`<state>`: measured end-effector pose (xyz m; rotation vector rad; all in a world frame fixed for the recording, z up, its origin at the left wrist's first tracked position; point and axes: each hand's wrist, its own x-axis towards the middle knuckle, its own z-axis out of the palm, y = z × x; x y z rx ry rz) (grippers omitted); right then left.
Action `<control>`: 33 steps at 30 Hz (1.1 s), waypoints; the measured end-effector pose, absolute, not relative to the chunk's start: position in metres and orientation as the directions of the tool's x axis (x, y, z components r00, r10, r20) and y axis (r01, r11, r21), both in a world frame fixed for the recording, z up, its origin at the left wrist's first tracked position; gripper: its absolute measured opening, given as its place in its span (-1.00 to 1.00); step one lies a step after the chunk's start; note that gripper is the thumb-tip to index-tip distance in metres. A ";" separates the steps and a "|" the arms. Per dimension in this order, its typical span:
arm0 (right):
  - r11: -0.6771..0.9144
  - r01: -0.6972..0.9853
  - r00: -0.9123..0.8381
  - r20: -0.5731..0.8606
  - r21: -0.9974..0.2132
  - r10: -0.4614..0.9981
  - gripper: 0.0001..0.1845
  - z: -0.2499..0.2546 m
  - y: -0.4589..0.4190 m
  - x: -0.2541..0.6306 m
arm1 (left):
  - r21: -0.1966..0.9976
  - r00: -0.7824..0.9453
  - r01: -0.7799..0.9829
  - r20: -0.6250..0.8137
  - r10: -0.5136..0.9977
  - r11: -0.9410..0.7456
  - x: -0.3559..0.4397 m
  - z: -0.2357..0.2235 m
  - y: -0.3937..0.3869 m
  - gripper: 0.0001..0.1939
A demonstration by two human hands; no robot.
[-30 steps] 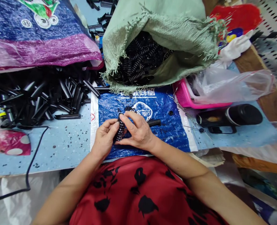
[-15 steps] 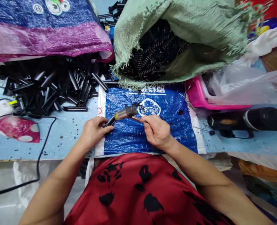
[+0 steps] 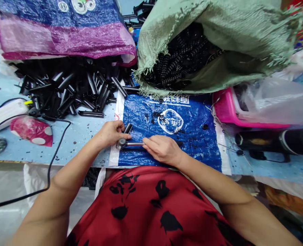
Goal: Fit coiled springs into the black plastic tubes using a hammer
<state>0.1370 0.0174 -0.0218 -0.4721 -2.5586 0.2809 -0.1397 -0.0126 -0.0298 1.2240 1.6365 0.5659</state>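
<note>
Left hand (image 3: 110, 134) grips a black piece (image 3: 128, 128) over the blue sheet (image 3: 197, 147). Right hand (image 3: 164, 149) grips a hammer (image 3: 121, 143), its head beside the piece.

On the desk (image 3: 84, 127), a sheet (image 3: 197, 143); over its left side, a hammer (image 3: 134, 144); behind, a sack (image 3: 238, 34). Left, a pile (image 3: 61, 90), with a bag (image 3: 71, 37) behind and a pouch (image 3: 30, 131) in front. Right, a basket (image 3: 224, 107), with a mug (image 3: 259, 139) before it.
</note>
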 end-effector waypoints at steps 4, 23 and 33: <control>0.915 0.233 -0.675 0.622 -0.330 0.396 -0.67 -0.015 0.019 0.140 | 0.772 0.006 0.473 -0.485 0.875 0.424 -0.140 -0.031 -0.009 -0.52; 0.814 0.518 -0.635 0.519 -0.263 0.572 -0.74 -0.022 0.044 0.156 | 0.541 0.104 0.825 -0.431 0.896 0.164 -0.159 0.013 -0.038 -0.73; 0.839 0.421 -0.766 0.360 -0.345 0.533 -0.64 -0.038 0.057 0.146 | 0.245 -0.067 0.968 0.025 0.997 0.059 -0.222 0.006 -0.049 -0.73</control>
